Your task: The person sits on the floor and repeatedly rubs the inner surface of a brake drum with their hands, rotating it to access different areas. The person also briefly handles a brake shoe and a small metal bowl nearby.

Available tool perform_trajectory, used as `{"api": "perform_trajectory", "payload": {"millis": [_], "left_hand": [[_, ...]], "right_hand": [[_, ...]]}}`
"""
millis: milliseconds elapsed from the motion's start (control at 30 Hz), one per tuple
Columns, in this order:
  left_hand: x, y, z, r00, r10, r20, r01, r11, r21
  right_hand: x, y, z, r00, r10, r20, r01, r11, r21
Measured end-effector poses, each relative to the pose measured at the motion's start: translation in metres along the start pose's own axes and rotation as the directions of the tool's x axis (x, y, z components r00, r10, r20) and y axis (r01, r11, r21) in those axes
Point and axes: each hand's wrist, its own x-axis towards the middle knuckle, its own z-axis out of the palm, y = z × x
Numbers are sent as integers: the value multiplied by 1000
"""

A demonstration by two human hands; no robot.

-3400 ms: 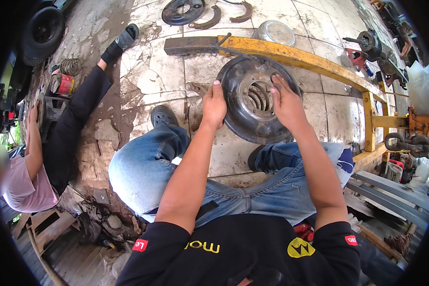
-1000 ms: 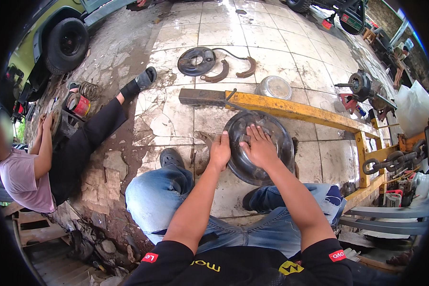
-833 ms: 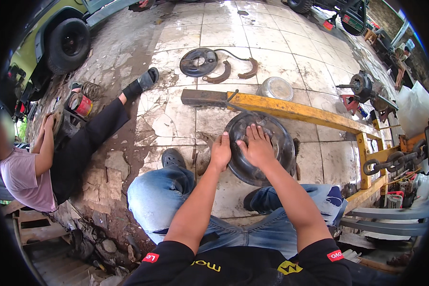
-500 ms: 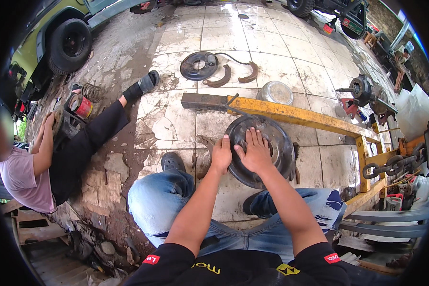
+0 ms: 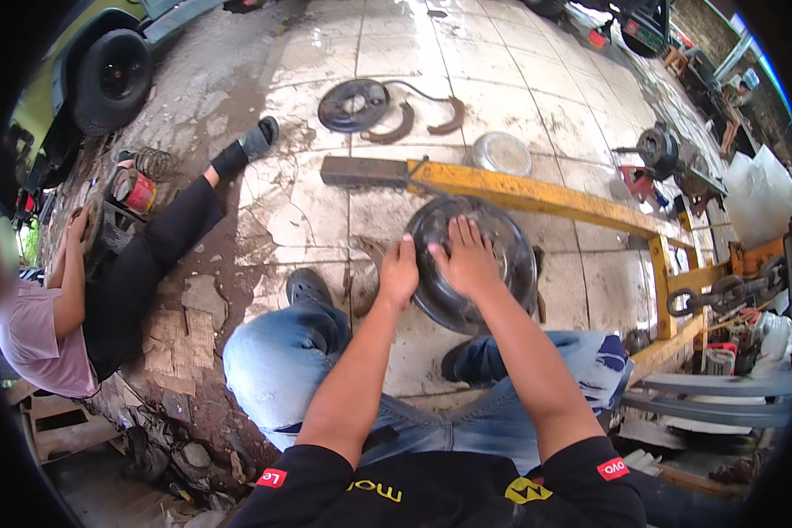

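Head view: The black round plate sits in front of the seated person, between the jeans-clad knees and the yellow metal frame. What carries its underside is hidden. The left hand is set on edge against the plate's left rim, thumb uppermost; whether its fingers hook beneath cannot be told. The right hand lies palm down on the upper face, fingers extended, clenching nothing. This placement appears to steady the plate: one hand checks the side, the other bears from above. Beyond the frame, a black disc, two curved metal pieces and a silver round pan lie apart on the tiled floor, presumably to remain within sight.
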Motion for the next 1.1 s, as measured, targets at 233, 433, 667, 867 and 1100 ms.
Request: {"api": "perform_trajectory", "payload": {"millis": [233, 433, 667, 867, 1100], "left_hand": [[12, -7, -2, 999, 32, 9, -31, 997, -77], [2, 4, 2, 997, 52, -57, -53, 999, -13], [-2, 10, 3, 1000, 21, -1, -21, 1000, -4], [0, 4, 4, 999, 40, -9, -40, 998, -41], [-1, 0, 0, 997, 33, -67, -33, 999, 3]], "right_hand": [[-16, -10, 8, 995, -76, -57, 76, 997, -6], [-14, -12, 9, 995, -49, -85, 47, 999, -18], [-6, -8, 12, 995, 11, -101, -16, 999, -42], [-15, -5, 7, 994, -49, -98, 42, 997, -72], [-32, -12, 8, 995, -98, 26, 100, 990, -96]]}}
